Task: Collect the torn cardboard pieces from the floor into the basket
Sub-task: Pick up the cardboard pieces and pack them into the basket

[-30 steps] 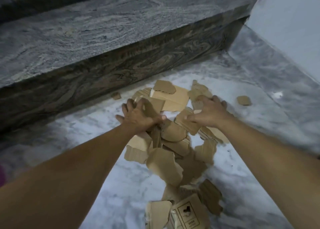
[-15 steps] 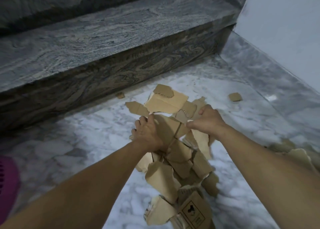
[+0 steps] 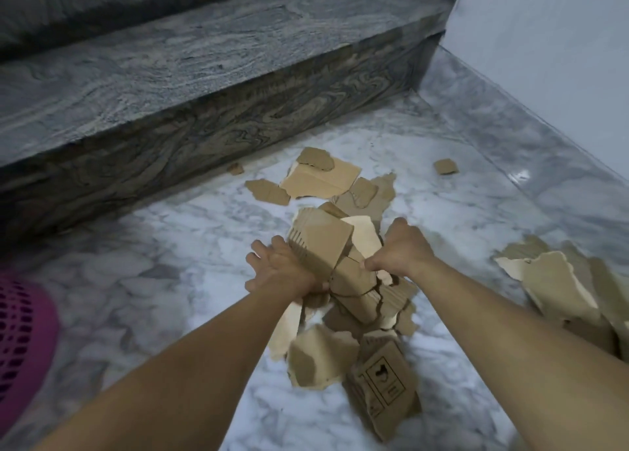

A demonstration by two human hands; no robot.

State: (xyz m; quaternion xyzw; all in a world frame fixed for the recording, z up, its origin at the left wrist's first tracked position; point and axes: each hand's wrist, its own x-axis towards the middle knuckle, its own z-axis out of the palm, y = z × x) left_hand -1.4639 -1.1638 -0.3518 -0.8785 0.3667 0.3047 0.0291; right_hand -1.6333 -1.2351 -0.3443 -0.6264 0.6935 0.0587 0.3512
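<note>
Cardboard pieces [image 3: 340, 266] are brown, flat and ripped, with bumpy edges. One low piece [image 3: 384, 382] has black box signs printed on it.

I hold a big bunch of them between my two hands. My left hand [image 3: 282, 270] presses flat on the bunch from 9 o'clock, fingers spread. My right hand [image 3: 401, 249] is curled tight on the bunch from 3 o'clock. My hands are apart, with the cardboard squeezed between them. Some pieces hang down under my hands at 6 o'clock.

More pieces lie flat on the floor [image 3: 170, 280] past my hands at 12 o'clock. The biggest one [image 3: 323, 181] has a fold line, and a small bit lies on top of it. One little scrap [image 3: 446, 167] lies alone at 1 o'clock. Another tiny scrap [image 3: 235, 169] lies by the step [image 3: 204, 76] at 11 o'clock. A heap of big pieces [image 3: 561, 283] sits at 3 o'clock, beside my right arm.

The pink basket [image 3: 20, 341] with holes peeks in at 9 o'clock, well apart from my hands. The white wall [image 3: 544, 42] is at 2 o'clock.
</note>
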